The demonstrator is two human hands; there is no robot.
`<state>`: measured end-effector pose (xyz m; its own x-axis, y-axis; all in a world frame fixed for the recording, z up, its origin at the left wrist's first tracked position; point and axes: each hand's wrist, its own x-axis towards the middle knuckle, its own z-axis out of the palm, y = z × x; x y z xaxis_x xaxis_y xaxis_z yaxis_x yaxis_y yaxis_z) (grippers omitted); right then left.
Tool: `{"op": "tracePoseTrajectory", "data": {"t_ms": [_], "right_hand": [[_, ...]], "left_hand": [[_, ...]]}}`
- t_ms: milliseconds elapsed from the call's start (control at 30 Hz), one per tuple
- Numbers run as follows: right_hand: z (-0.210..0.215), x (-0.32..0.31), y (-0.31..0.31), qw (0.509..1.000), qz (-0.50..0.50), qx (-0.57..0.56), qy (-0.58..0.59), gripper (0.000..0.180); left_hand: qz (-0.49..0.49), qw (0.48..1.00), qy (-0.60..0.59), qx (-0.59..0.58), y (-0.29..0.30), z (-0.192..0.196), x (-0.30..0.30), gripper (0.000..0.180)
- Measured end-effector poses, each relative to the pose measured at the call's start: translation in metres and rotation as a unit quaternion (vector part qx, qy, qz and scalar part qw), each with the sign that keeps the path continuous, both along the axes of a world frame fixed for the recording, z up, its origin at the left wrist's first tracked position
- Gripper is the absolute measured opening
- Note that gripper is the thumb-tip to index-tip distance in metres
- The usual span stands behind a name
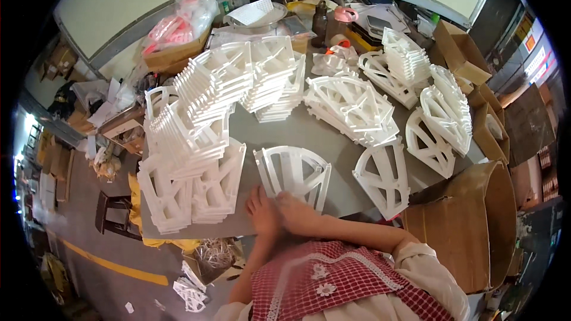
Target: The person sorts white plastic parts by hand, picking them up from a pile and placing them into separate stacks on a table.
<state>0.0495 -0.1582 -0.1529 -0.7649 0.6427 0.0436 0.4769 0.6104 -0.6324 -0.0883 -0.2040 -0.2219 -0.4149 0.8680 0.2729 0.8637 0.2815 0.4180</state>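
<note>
Fan-shaped white plastic frame (296,177) lies near the grey desk's (262,132) front edge, with bare surface beyond, a slim gap to the stacked frames (217,187) leftward and wider room rightward. Ribs cross its open, curved-rimmed body. Left hand (260,209) is loosely spread beside it; right hand (292,211) curls at its lower edge, any pinch unclear.

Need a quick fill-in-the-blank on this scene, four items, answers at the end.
1. The fan-shaped frame nearest the left hand and right hand is ____ in colour.
2. The large open box beside the table is made of ____.
3. Seen from the person, that box stands on the ____ side of the hands (left or right).
4. The painted floor line is ____ in colour.

Missing words: white; cardboard; right; yellow.
</note>
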Motion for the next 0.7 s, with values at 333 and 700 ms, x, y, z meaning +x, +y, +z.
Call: {"op": "tracePoseTrajectory", "data": {"t_ms": [333, 700], "right_hand": [[0.042, 0.059, 0.164, 0.956, -0.173, 0.221, -0.087, 0.04], [0.083, 0.108, 0.261, 0.938, -0.256, 0.178, -0.155, 0.023]], "left_hand": [[-0.005, 0.996, -0.05, 0.068, -0.001, 0.01, 0.0, 0.056], [0.009, 0.998, -0.041, 0.041, -0.001, 0.007, 0.002, 0.055]]}}
